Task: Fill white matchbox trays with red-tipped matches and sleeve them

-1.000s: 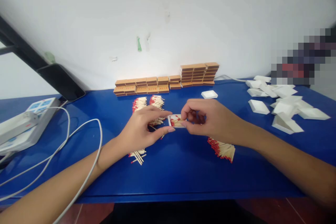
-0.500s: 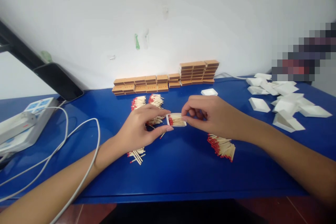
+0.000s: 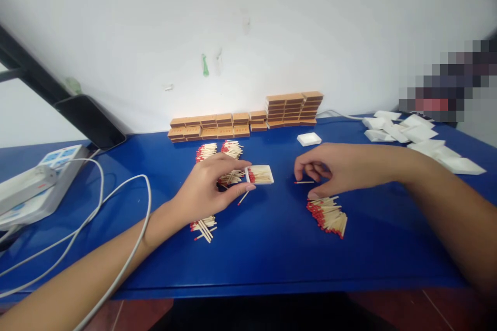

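Observation:
My left hand [image 3: 209,189] pinches the left end of a small white matchbox tray [image 3: 260,175] filled with red-tipped matches, holding it just above the blue table [image 3: 252,248]. My right hand [image 3: 337,168] hovers to the right of the tray with its fingers curled. A single match [image 3: 303,182] sticks out leftward from its fingertips. Just below that hand lies a loose pile of matches [image 3: 328,214]. More match piles lie behind my left hand [image 3: 219,151] and under its wrist [image 3: 204,227].
Brown matchbox sleeves [image 3: 248,116] are stacked in rows along the wall. One empty white tray [image 3: 309,138] sits mid-table, and several more [image 3: 419,137] lie at the right. A power strip [image 3: 34,181] and white cables [image 3: 116,201] are at the left.
My right hand has let go of the tray and moved right, down toward the match pile. My left hand still holds the tray in about the same place.

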Demonstrator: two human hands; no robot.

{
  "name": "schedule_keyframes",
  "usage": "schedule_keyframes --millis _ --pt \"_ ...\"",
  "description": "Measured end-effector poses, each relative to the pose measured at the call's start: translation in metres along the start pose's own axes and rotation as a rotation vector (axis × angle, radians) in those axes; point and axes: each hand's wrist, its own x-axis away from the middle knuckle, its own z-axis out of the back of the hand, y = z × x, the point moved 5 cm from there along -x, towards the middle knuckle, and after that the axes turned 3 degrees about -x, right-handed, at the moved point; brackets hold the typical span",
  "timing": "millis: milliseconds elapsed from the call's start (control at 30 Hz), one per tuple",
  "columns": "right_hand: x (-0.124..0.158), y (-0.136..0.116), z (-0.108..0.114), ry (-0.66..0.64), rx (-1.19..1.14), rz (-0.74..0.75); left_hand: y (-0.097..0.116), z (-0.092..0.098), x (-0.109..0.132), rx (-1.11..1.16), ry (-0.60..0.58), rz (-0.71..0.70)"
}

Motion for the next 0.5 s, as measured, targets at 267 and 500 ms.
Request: schedule_keyframes --millis 267,500 --pt "0.0 0.021 -0.004 -0.036 -0.056 -0.07 0.001 0.0 0.0 0.004 -0.004 -0.014" --pt "0.001 0.015 -0.005 -0.025 0.009 -0.084 0.001 -0.001 0.0 0.009 0.001 -0.025"
